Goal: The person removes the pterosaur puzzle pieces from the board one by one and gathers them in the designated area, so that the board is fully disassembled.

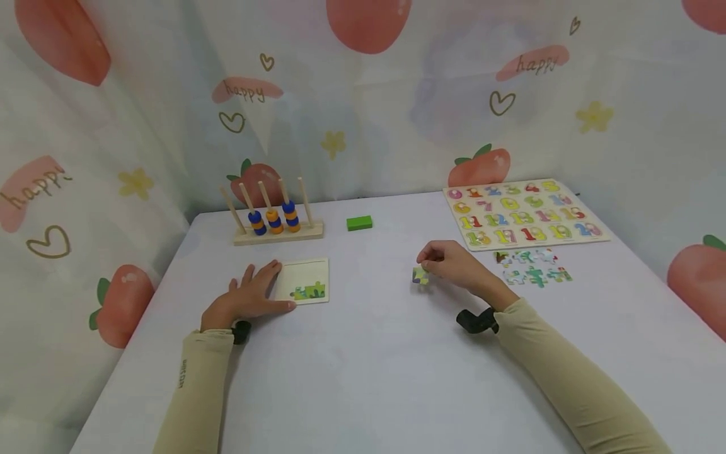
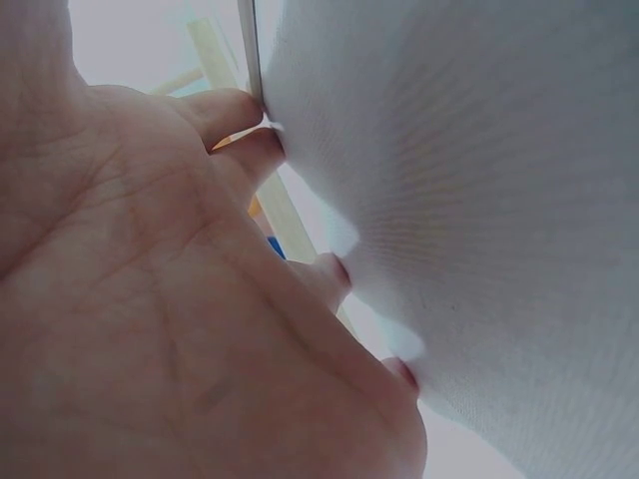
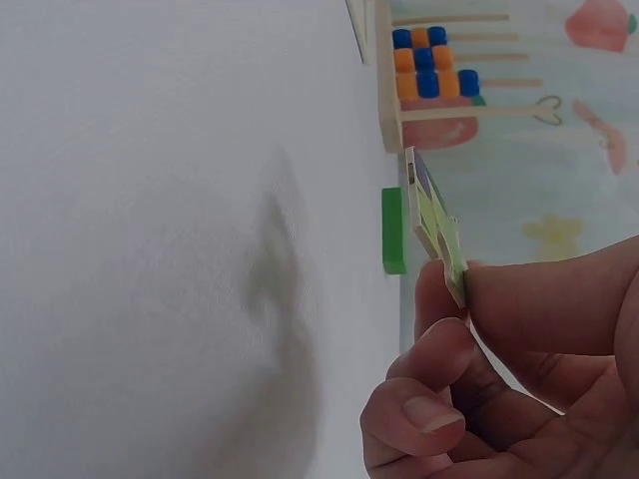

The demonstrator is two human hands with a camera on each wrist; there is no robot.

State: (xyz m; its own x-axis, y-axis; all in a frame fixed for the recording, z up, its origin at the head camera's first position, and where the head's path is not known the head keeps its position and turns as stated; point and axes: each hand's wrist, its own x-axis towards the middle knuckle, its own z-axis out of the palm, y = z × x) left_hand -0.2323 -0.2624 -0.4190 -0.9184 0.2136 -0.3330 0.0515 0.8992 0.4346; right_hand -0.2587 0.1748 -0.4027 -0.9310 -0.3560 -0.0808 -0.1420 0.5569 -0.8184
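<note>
My right hand (image 1: 454, 261) pinches a green jigsaw puzzle piece (image 1: 420, 275) between thumb and fingertip. In the right wrist view the puzzle piece (image 3: 433, 222) is seen nearly edge-on, held above the white table with a shadow below. My left hand (image 1: 249, 295) lies spread at the left side of a square puzzle tray (image 1: 295, 272), thumb at its near edge and a fingertip at its top left corner. Joined green pieces (image 1: 309, 291) fill the tray's lower right part. In the left wrist view the left hand's fingertips (image 2: 268, 145) touch the tabletop.
Several loose jigsaw pieces (image 1: 533, 267) lie at the right, below a number puzzle board (image 1: 524, 211). A wooden bead abacus (image 1: 278, 233) stands behind the tray. A green block (image 1: 359, 223) lies toward the back. A printed curtain (image 1: 386, 113) borders the table.
</note>
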